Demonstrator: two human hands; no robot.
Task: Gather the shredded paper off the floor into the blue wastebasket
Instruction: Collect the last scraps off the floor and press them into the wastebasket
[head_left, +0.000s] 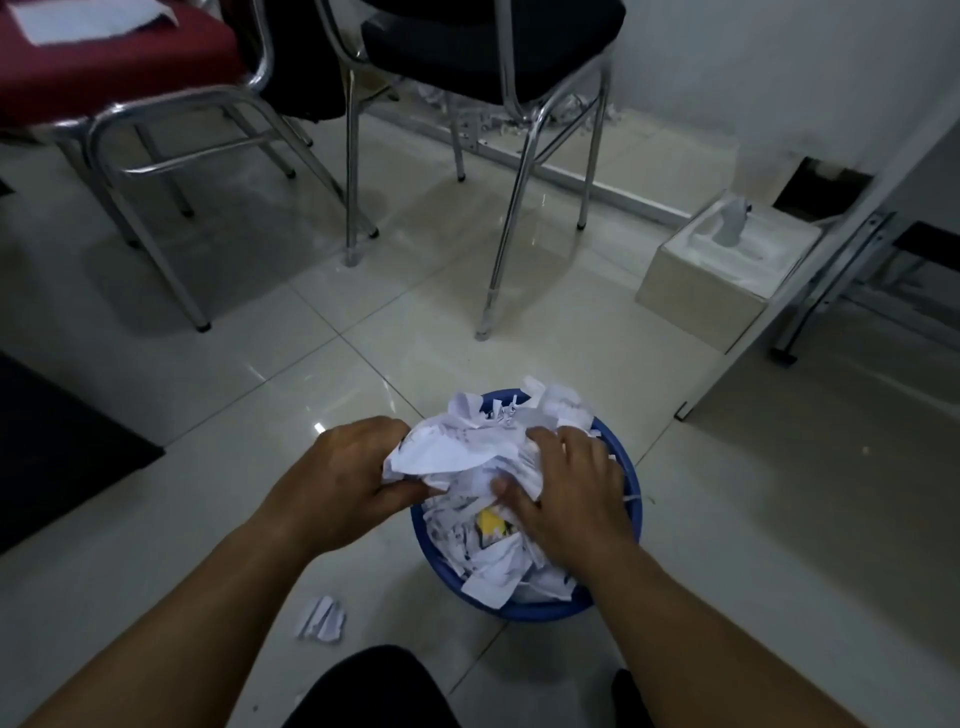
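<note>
The blue wastebasket (540, 612) stands on the tiled floor just in front of me, heaped above its rim with white shredded and crumpled paper (467, 447). My left hand (343, 478) grips the left side of the top wad, fingers curled round it. My right hand (566, 493) lies on the right side of the heap, fingers spread and bent over the paper, thumb pressing in. A small clump of paper scraps (322, 618) lies on the floor left of the basket. More shreds (498, 127) are scattered by the wall under the black chair.
A red-seated chair (104, 78) and a black-seated chair (488, 47) with chrome legs stand ahead. A white box (717, 280) sits on the floor at the right, beside a metal frame (831, 280). A dark mat (57, 457) lies at the left.
</note>
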